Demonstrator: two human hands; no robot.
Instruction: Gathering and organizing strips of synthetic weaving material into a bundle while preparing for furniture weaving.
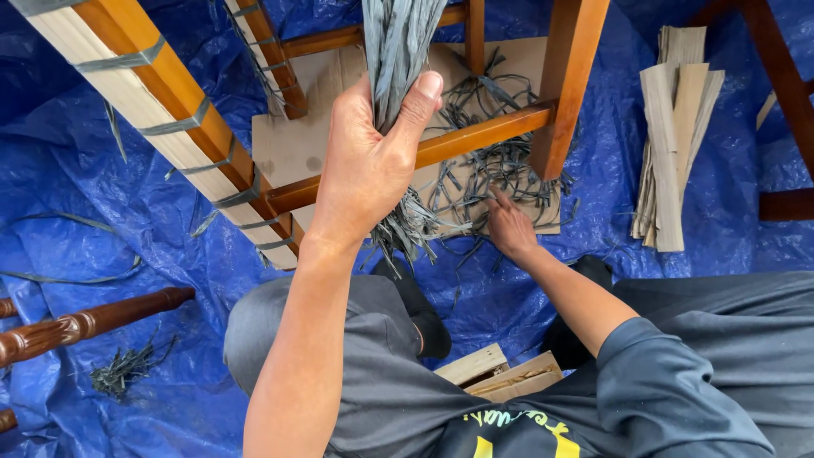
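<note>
While the left hand (369, 161) grips a grey strand bundle (397, 51) tightly, the right hand (510, 227), fingers loosely spread, touches loose strands (483, 170) on cardboard (297, 144); tugging could tangle or snap them.

Blue tarp (110, 170) spread over the ground — creased throughout. Stack of pale flat wood strips (670, 144) lies at right on it; a carved dark turned wooden leg (85, 322) at lower left, with a small clump of grey-green scraps (127, 366) just beside it. Small pale wooden block (500, 373) (partly hidden by clothing) near bottom centre.
</note>
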